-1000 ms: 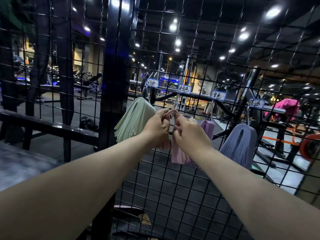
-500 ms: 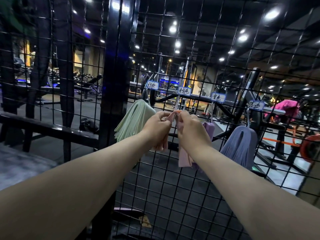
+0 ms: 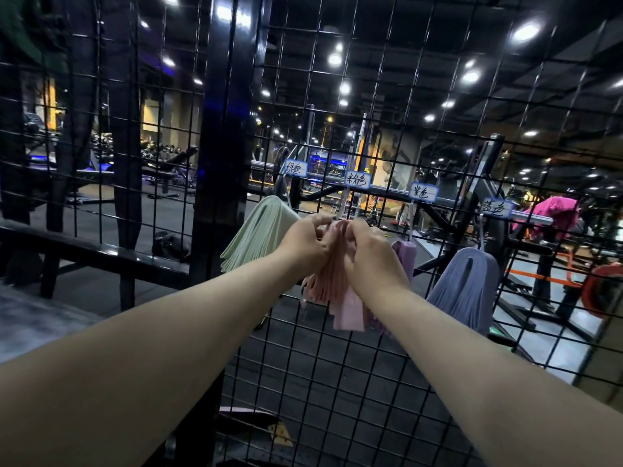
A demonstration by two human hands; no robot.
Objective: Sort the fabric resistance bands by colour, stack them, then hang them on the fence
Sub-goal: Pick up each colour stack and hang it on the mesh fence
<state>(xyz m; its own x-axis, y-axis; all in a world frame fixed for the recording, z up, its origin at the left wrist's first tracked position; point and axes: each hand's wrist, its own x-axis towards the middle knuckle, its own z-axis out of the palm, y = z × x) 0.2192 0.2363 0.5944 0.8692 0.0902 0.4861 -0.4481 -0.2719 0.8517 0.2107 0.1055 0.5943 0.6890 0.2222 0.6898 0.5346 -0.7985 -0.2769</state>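
- Black post [image 3: 222, 163]: standing at the left, with the wire fence [image 3: 337, 382] running across the whole view.
- Green bands [image 3: 256, 237]: a thick stack hanging on the fence just right of the post. It is sitting under the first of four handwritten labels [image 3: 296, 168] and fanning down and to the left.
- Left hand [image 3: 303, 242]: reaching up to the mesh, its fingers curling round the top of the pink bands [image 3: 333, 284], just beside the green stack.
- Pink bands: a bunch hanging against the fence between the two hands, below the second label. The loose ends are dangling under the wrists. The hands are covering the top, so it cannot be told whether the bunch is resting on a hook.
- Right hand [image 3: 371, 254]: its fingers are gripping the same top edge from the right, close against the left hand.
- Purple bands [image 3: 406, 256]: hanging just behind the right hand and partly hidden by it, under the third label.
- Blue-grey bands [image 3: 465, 291]: a full stack hanging furthest right, under the fourth label, apart from both hands.
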